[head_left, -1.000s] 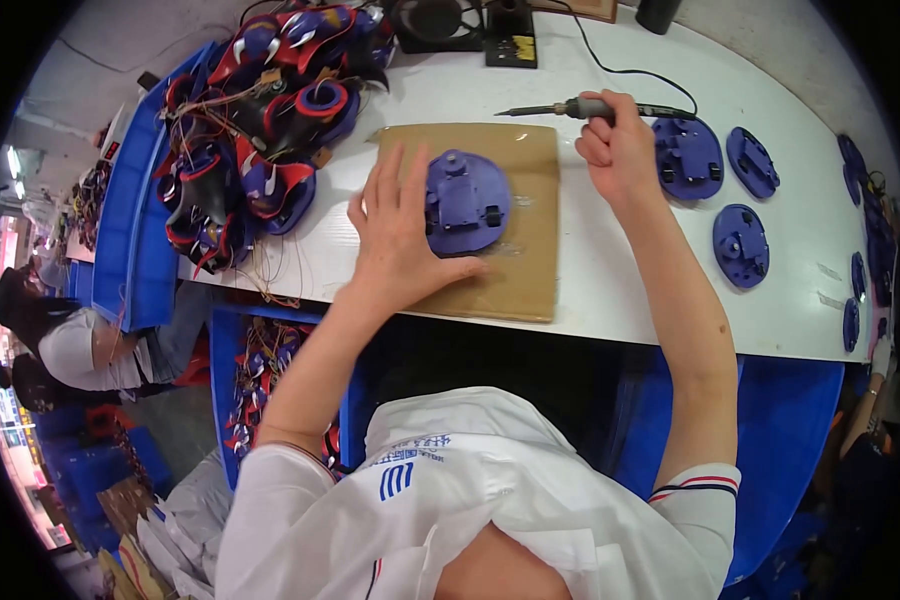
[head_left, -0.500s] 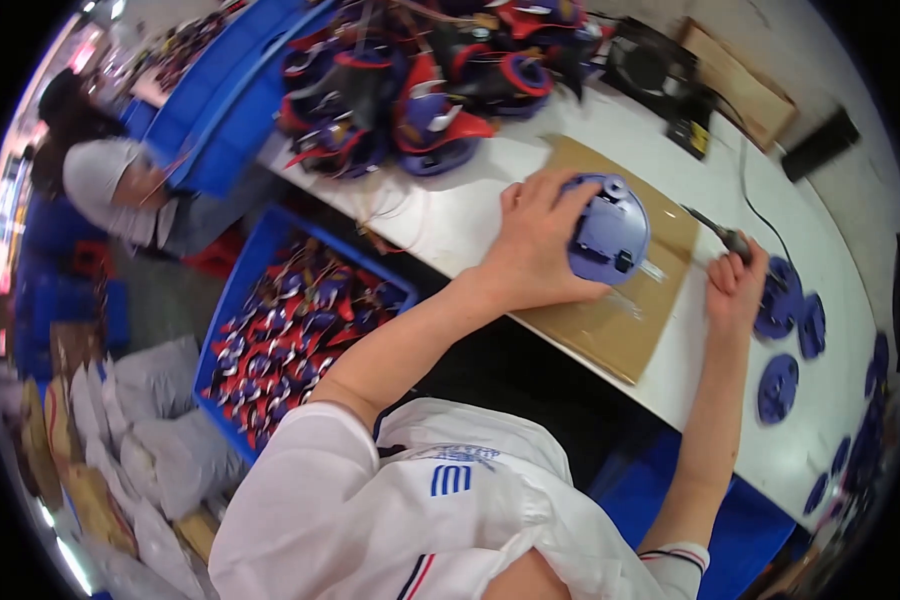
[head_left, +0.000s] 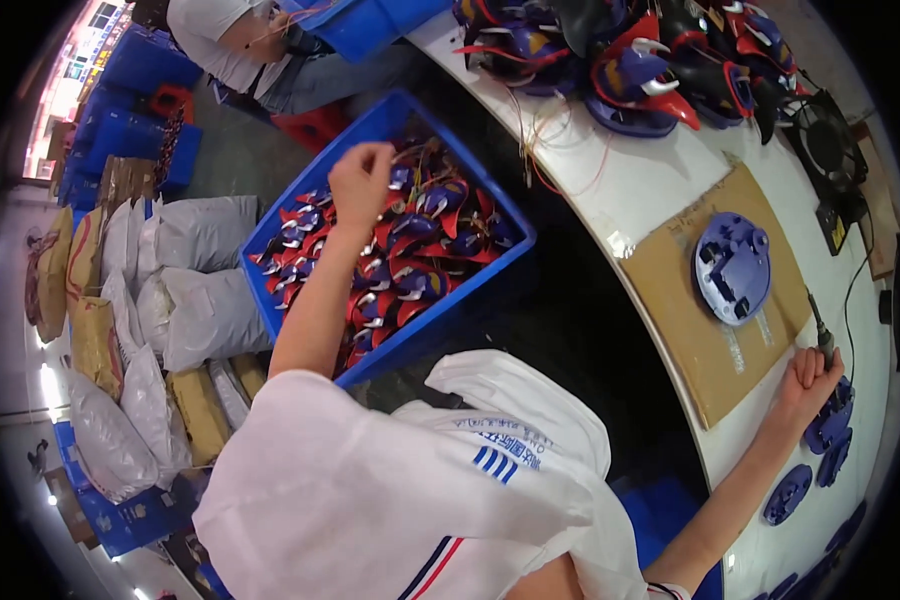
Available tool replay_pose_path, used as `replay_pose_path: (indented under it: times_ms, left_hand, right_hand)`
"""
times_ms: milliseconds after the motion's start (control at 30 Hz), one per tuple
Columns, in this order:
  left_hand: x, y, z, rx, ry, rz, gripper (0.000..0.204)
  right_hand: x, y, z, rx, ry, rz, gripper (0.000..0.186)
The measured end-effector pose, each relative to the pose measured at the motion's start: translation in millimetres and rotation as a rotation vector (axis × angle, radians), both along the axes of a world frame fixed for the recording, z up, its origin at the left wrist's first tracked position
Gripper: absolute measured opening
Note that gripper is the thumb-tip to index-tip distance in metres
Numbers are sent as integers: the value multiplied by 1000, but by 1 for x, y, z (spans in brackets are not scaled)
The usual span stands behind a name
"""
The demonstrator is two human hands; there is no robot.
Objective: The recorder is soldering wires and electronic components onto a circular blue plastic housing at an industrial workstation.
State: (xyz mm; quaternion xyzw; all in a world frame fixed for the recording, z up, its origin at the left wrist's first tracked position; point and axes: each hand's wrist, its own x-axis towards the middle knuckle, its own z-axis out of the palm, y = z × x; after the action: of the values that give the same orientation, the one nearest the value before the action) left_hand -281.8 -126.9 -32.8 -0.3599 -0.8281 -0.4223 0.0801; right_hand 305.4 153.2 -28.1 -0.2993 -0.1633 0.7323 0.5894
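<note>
My left hand (head_left: 360, 185) hangs over a blue bin (head_left: 518, 250) heaped with red, purple and white plastic parts (head_left: 420, 240). Its fingers are curled together, and whatever they may hold cannot be made out. At the right, my right hand (head_left: 805, 385) is closed round the handle of a soldering iron (head_left: 822, 330), whose thin tip points away from me near the cardboard's edge. A purple oval plastic shell (head_left: 733, 268), its hollow side up, lies untouched on a brown cardboard sheet (head_left: 710, 375) on the white table.
Assembled red, black and purple pieces (head_left: 640, 75) with loose wires crowd the table's far end. A black fan (head_left: 828, 140) stands behind the cardboard. More purple shells (head_left: 790, 495) lie at the right. Grey sacks (head_left: 210, 310) are stacked left; a seated person (head_left: 260, 45) is beyond the bin.
My left hand has let go of the purple shell and moved left over the bin. The shell now lies on the cardboard. The view has swung left; my right hand still grips the soldering iron.
</note>
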Motion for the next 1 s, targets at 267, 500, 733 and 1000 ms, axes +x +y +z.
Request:
replay_pose_path:
  times_ms: [267,500,733,1000]
  left_hand:
    - [29,29,-93,-1052,2,-184,68]
    - [37,31,-39,-1383,236,-409,57]
    - [39,-7,-67,-675,613,-445,47]
    - [15,-28,48,-548,-248,-196,48]
  right_hand:
    - [-41,-45,25,157,32,7,15]
    - [-59,-61,54,150,-78,-73,18]
    - [-87,-64,94,-168,-200,-292,21]
    - [-98,-80,110,-62,-194,-285,22]
